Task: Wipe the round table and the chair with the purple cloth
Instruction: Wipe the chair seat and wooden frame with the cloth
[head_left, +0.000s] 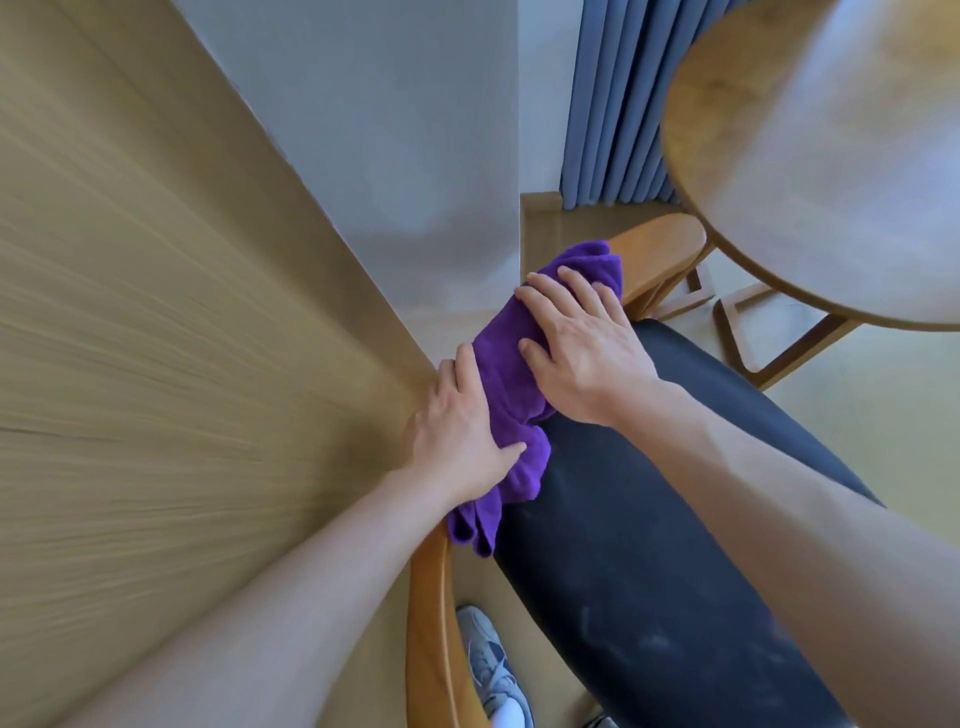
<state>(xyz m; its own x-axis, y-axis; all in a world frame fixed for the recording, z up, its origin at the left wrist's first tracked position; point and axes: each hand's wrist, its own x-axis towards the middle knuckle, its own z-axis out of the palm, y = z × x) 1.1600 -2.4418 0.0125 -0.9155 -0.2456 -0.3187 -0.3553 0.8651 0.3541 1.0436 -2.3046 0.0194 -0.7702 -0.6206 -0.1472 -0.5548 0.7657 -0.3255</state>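
The purple cloth (511, 384) lies bunched along the left wooden armrest of the chair (431, 639), beside its dark seat cushion (649, 545). My left hand (462, 431) presses flat on the near part of the cloth with straight fingers. My right hand (582, 338) lies flat on the far part, fingers spread. The armrest's far end (660, 249) shows past the cloth. The round wooden table (831, 156) stands at the upper right.
A wood-panelled wall (156, 312) runs close along the chair's left side, with a white wall (389, 130) and blue curtain (613, 104) beyond. The table's wooden legs (769, 343) stand next to the chair. My shoe (493, 670) is on the floor under the armrest.
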